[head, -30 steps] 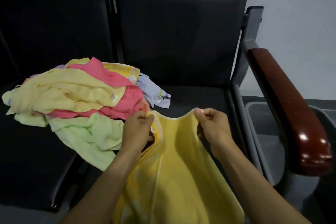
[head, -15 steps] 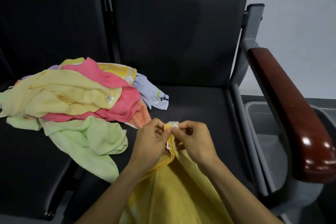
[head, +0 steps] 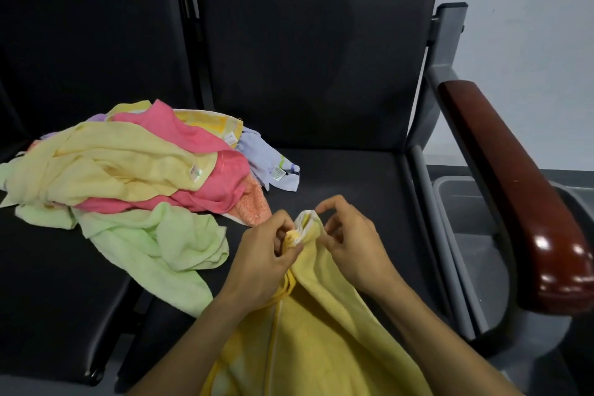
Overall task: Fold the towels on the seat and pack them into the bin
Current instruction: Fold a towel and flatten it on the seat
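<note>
A yellow towel hangs doubled lengthwise from my hands toward the bottom edge, above the front of the black seat. My left hand pinches its two top corners together. My right hand touches the same corners from the right, thumb and forefinger curled at the white hem. A loose pile of towels lies on the seat to the left: pale yellow, pink, green, orange and lilac. The grey bin stands on the floor at the right, beyond the armrest.
A dark wooden armrest on a grey metal frame runs between the seat and the bin. A second black seat adjoins on the left. Black backrests rise behind both seats. A pale wall fills the upper right.
My hands came together from about a towel's width apart, bringing the yellow towel's two top corners to meet. The towel now hangs folded in half lengthwise.
</note>
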A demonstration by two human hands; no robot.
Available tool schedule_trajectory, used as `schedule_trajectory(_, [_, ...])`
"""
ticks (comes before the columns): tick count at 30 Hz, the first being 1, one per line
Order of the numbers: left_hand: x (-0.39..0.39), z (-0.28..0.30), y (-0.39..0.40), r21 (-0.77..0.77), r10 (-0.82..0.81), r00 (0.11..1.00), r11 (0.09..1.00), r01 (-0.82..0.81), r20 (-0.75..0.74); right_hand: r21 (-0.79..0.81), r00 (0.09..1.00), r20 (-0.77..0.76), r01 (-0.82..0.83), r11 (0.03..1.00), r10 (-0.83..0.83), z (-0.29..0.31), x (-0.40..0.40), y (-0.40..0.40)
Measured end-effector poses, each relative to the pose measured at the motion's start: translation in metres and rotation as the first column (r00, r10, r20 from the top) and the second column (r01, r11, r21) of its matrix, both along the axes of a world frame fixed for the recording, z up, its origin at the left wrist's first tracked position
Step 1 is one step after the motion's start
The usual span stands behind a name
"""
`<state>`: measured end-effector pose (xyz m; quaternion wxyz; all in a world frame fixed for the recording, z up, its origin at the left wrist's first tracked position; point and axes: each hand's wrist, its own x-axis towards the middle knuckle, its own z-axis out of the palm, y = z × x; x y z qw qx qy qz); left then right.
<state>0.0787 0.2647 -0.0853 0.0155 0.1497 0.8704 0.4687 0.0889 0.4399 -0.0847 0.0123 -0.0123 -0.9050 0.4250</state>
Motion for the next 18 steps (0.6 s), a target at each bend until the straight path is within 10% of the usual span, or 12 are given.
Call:
schedule_trajectory(7, [0.001,0.002,-0.006,-0.003,-0.062,0.998,0.998,0.062,-0.021,0.036,0.984,0.049,-0.171,0.985,0.169,-0.001,-0.004,-0.009])
schedule_trajectory(18, [0.004,0.006,-0.007,-0.036,-0.105,0.993,0.994,0.104,-0.044,0.533,0.98,0.172,-0.182,0.826,0.105,-0.008,0.002,-0.005])
